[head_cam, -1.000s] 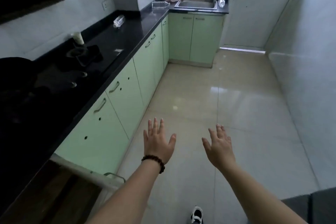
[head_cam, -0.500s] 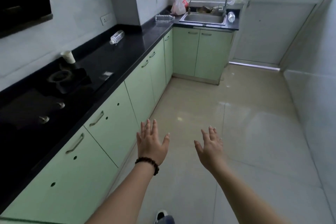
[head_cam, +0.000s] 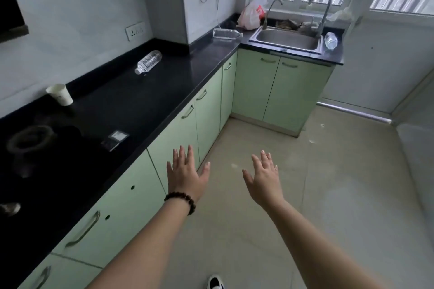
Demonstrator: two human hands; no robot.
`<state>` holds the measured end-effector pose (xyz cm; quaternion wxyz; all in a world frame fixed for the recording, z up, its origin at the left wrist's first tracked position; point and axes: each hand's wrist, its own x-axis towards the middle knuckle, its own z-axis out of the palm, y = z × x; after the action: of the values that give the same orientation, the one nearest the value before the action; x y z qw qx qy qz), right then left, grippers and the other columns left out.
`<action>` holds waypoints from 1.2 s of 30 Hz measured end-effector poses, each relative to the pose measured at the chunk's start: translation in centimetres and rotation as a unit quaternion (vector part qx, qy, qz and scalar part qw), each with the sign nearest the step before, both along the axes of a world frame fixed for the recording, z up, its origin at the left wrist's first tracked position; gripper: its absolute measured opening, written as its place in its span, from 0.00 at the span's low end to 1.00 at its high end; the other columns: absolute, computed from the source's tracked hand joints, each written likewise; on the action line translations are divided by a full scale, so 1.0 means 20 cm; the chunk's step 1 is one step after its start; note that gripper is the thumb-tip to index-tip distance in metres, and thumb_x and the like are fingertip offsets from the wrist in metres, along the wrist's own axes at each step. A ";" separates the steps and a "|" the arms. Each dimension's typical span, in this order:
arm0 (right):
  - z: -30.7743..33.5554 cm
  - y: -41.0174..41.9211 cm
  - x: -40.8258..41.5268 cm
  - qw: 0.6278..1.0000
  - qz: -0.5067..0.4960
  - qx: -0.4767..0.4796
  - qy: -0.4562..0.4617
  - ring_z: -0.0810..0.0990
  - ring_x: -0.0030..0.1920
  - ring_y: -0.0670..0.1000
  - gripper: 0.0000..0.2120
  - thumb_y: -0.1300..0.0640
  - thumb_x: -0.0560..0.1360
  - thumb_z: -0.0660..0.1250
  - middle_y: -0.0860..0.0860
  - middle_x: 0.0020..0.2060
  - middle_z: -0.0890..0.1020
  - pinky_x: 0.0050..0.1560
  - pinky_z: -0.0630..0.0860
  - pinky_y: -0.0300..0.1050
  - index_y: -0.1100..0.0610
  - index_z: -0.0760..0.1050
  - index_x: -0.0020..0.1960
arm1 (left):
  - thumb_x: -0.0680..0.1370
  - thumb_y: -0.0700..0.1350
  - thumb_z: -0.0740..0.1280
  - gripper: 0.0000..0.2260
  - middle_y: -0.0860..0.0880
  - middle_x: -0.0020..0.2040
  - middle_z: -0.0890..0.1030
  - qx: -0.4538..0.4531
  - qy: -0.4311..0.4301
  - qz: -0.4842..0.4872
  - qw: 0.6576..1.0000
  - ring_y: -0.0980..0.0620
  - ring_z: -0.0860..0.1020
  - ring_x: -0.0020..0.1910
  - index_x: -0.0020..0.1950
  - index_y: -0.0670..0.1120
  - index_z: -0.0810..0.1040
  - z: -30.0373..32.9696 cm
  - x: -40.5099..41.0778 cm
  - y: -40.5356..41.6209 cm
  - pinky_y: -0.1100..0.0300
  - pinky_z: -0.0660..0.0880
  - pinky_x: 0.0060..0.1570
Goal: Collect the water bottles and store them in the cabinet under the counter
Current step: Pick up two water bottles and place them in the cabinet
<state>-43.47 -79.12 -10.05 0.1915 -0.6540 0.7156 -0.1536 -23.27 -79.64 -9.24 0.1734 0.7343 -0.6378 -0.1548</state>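
I see three water bottles lying on their sides on the black counter (head_cam: 178,73): one bottle (head_cam: 149,62) near the left wall, a second bottle (head_cam: 226,34) in the far corner left of the sink (head_cam: 287,38), and a third bottle (head_cam: 331,40) just right of the sink. The green cabinet doors (head_cam: 277,88) below are closed. My left hand (head_cam: 186,177) and right hand (head_cam: 264,179) hover over the floor, fingers spread straight, holding nothing. A paper cup (head_cam: 60,94) stands by the stove.
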 end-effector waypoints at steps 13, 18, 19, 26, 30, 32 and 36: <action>-0.01 -1.37 -0.03 0.998 0.059 0.008 -0.002 0.41 0.78 0.51 0.29 0.45 0.81 0.55 0.53 0.79 0.46 0.77 0.42 0.52 0.54 0.53 0.78 | 0.80 0.61 0.53 0.33 0.44 0.80 0.48 0.017 -0.002 0.049 0.999 0.47 0.44 0.78 0.80 0.46 0.47 -0.05 -0.03 -1.21 0.46 0.45 0.75; 0.00 -2.03 0.00 0.991 0.133 -0.002 -0.005 0.39 0.78 0.50 0.29 0.46 0.80 0.56 0.52 0.79 0.46 0.77 0.41 0.51 0.54 0.53 0.78 | 0.80 0.59 0.55 0.32 0.44 0.80 0.49 0.007 0.003 0.114 0.993 0.47 0.44 0.78 0.80 0.47 0.49 -0.06 -0.01 -1.75 0.46 0.45 0.76; 0.01 -2.16 0.01 0.989 0.151 -0.002 -0.004 0.39 0.78 0.51 0.29 0.45 0.80 0.56 0.53 0.79 0.46 0.77 0.41 0.51 0.54 0.53 0.78 | 0.80 0.59 0.55 0.32 0.44 0.80 0.49 0.007 0.004 0.132 0.991 0.47 0.45 0.78 0.80 0.47 0.49 -0.06 0.00 -1.85 0.46 0.45 0.76; 0.09 -2.89 0.19 0.959 0.281 -0.013 0.023 0.40 0.78 0.51 0.29 0.44 0.80 0.55 0.52 0.79 0.47 0.77 0.43 0.53 0.52 0.52 0.78 | 0.79 0.59 0.57 0.33 0.43 0.79 0.53 0.003 0.005 0.242 0.970 0.45 0.49 0.78 0.79 0.47 0.52 -0.01 0.08 -2.35 0.44 0.49 0.75; 0.08 -3.18 0.47 0.937 0.349 -0.013 0.012 0.41 0.78 0.52 0.29 0.44 0.80 0.57 0.53 0.79 0.48 0.77 0.44 0.54 0.52 0.54 0.77 | 0.79 0.59 0.58 0.33 0.42 0.79 0.53 0.006 0.003 0.307 0.952 0.45 0.50 0.78 0.79 0.47 0.52 -0.02 0.23 -2.51 0.44 0.50 0.75; 0.06 -3.30 0.62 0.923 0.385 -0.011 0.017 0.40 0.78 0.52 0.29 0.44 0.80 0.58 0.53 0.79 0.48 0.77 0.44 0.54 0.52 0.54 0.77 | 0.79 0.59 0.58 0.33 0.43 0.79 0.52 0.013 0.002 0.337 0.941 0.45 0.49 0.78 0.79 0.47 0.51 -0.03 0.32 -2.58 0.44 0.50 0.75; 0.02 -3.54 0.97 0.891 0.452 -0.022 0.029 0.41 0.78 0.52 0.30 0.44 0.79 0.59 0.54 0.78 0.49 0.77 0.44 0.55 0.52 0.54 0.77 | 0.79 0.60 0.57 0.34 0.43 0.79 0.52 0.022 0.002 0.386 0.922 0.45 0.48 0.78 0.79 0.48 0.49 -0.10 0.51 -2.69 0.44 0.50 0.75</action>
<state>-24.06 -149.98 -9.75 0.2045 -0.9152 0.3440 -0.0471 -13.03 -133.43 -11.23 0.2050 0.9267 -0.3014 -0.0911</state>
